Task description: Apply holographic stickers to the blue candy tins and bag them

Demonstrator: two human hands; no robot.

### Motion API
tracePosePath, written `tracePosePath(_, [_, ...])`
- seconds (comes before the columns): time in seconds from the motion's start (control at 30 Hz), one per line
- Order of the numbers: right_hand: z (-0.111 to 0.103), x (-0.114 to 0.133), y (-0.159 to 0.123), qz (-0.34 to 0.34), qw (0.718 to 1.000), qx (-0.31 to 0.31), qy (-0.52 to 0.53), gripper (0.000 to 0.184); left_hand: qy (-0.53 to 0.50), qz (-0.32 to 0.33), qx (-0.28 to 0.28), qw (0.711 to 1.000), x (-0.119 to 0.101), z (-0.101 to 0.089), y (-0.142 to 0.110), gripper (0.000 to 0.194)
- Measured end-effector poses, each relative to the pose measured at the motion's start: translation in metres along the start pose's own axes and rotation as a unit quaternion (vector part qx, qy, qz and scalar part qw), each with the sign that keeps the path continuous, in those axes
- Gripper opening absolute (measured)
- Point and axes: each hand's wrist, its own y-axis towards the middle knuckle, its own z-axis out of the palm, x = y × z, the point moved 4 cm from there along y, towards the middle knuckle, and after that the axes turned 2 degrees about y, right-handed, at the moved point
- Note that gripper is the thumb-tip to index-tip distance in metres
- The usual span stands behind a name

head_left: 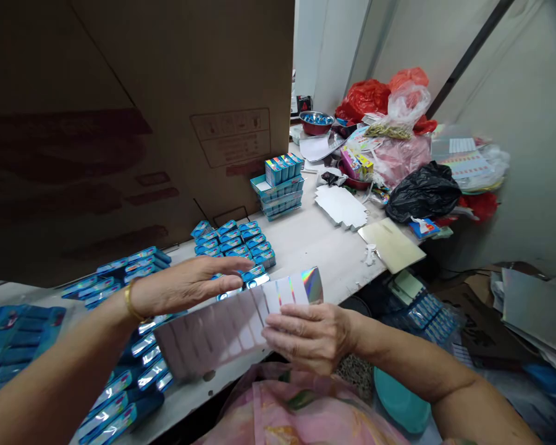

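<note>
My right hand (308, 337) is closed on a long pale sheet (213, 337), fingers across its face near the right end. The sheet has rows of whitish bands and a shiny end that reflects rainbow colours; whether it is a sheet of stickers I cannot tell. Above its upper edge, my left hand (189, 287) reaches in with fingers stretched and the thumb apart, holding nothing. A gold bangle circles that wrist. Just beyond these fingers stand rows of small blue boxes (234, 241) on the white table (301, 247). More blue boxes (113, 395) lie under and beside my left forearm.
A large brown carton (134, 123) walls off the back left. Beside it sit stacked blue trays (280, 201) with boxes on top. At the right lie a white cardboard piece (340, 207), a cream sheet (391, 244), a black bag (424, 191) and red bags (366, 102).
</note>
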Motion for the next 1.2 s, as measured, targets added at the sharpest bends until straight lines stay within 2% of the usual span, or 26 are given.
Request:
tracePosePath(0.07, [0.009,0.008,0.002,-0.024,1.000,-0.009,0.013,0.034,-0.056,0.066,0.173,0.981,-0.019,0.025,0.004,0.044])
tracePosePath(0.1, [0.015,0.012,0.002,-0.034,0.999,-0.005,0.019,0.034,-0.081,0.085,0.218,0.969,-0.024,0.037,0.006,0.041])
tracePosePath(0.13, [0.020,0.016,0.002,-0.038,0.999,0.005,0.027,0.032,-0.104,0.091,0.224,0.965,-0.026,0.047,0.009,0.039])
tracePosePath(0.23, [0.026,0.017,0.001,0.027,0.994,0.060,0.086,0.028,-0.152,0.072,0.168,0.971,-0.014,0.073,0.015,0.035])
tracePosePath(0.33, [0.020,-0.001,-0.006,0.198,0.969,0.059,0.138,0.030,-0.170,0.047,0.105,0.979,0.003,0.087,0.013,0.033])
tracePosePath(0.4, [0.019,-0.018,-0.014,0.303,0.947,0.040,0.102,0.030,-0.171,0.035,0.082,0.981,0.010,0.089,0.008,0.032])
tracePosePath(0.43, [0.020,-0.025,-0.017,0.334,0.939,0.040,0.071,0.029,-0.167,0.030,0.074,0.983,0.012,0.090,0.007,0.032])
tracePosePath(0.5, [0.028,-0.033,-0.021,0.336,0.940,0.056,0.019,0.026,-0.162,0.023,0.060,0.985,0.016,0.091,0.004,0.033])
tracePosePath(0.63, [0.043,-0.029,-0.028,0.238,0.968,0.072,-0.017,0.026,-0.198,0.007,0.063,0.978,0.026,0.100,0.004,0.034])
tracePosePath(0.7, [0.046,-0.026,-0.034,0.210,0.975,0.073,-0.014,0.027,-0.221,0.000,0.071,0.973,0.032,0.106,0.005,0.035])
tracePosePath(0.83, [0.045,-0.027,-0.051,0.216,0.974,0.075,0.014,0.029,-0.240,0.003,0.084,0.967,0.036,0.117,0.015,0.036])
tracePosePath(0.93, [0.034,-0.032,-0.065,0.243,0.966,0.080,0.021,0.027,-0.220,0.016,0.063,0.973,0.031,0.129,0.037,0.034])
tracePosePath(1.0, [0.021,-0.038,-0.075,0.288,0.954,0.085,0.026,0.024,-0.185,0.012,0.030,0.982,0.030,0.139,0.063,0.030])
tracePosePath(1.1, [-0.002,-0.049,-0.088,0.399,0.912,0.070,0.066,0.020,-0.182,-0.058,-0.017,0.981,0.038,0.157,0.115,0.027])
tracePosePath(1.2, [-0.013,-0.058,-0.090,0.497,0.853,0.028,0.158,0.016,-0.264,-0.113,-0.092,0.953,0.051,0.169,0.157,0.032])
